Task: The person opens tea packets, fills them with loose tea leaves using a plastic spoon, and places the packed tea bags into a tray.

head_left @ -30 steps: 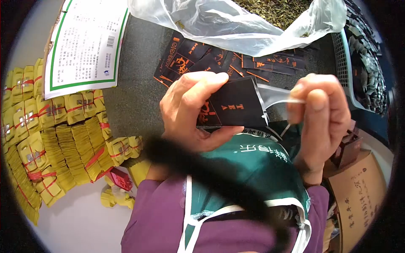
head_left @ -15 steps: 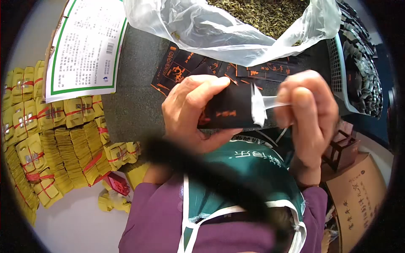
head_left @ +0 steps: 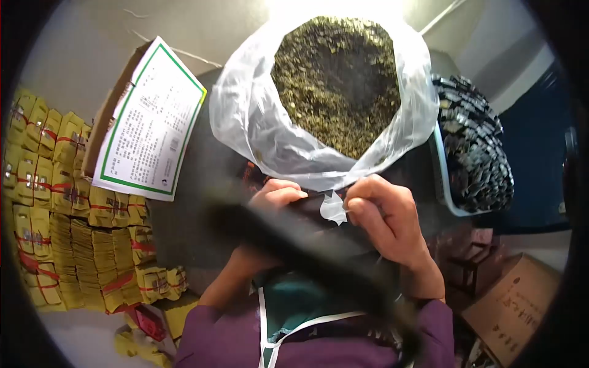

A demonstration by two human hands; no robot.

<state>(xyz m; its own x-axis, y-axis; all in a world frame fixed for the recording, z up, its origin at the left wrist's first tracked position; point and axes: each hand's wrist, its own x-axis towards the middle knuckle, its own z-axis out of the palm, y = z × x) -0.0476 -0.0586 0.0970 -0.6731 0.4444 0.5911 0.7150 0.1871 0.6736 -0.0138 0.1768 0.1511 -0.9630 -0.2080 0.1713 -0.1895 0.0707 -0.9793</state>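
My left hand (head_left: pixel 279 195) is closed on a black packet (head_left: pixel 307 205), low in front of the plastic bag. A dark blurred strap covers much of this hand and of the packet. The fingertips of my right hand (head_left: pixel 383 218) pinch a small white scoop (head_left: pixel 333 208) that lies at the packet's right end. Just beyond both hands is an open clear plastic bag (head_left: pixel 239 116) full of dried leaves (head_left: pixel 337 80). Part of a black and orange packet (head_left: pixel 251 175) shows by the bag's lower left edge.
A printed card (head_left: pixel 150 122) leans at the left, beside stacked yellow packets (head_left: pixel 92 251) with red ties. To the right, a pale basket (head_left: pixel 443 165) holds many dark packets (head_left: pixel 475 147). A cardboard box (head_left: pixel 515 306) and a small brown stand (head_left: pixel 469 264) are at the lower right.
The view has shifted, and more of the leaf bag shows. Both hands appear lower and nearer the bag's front edge, with the packet and scoop still between them.
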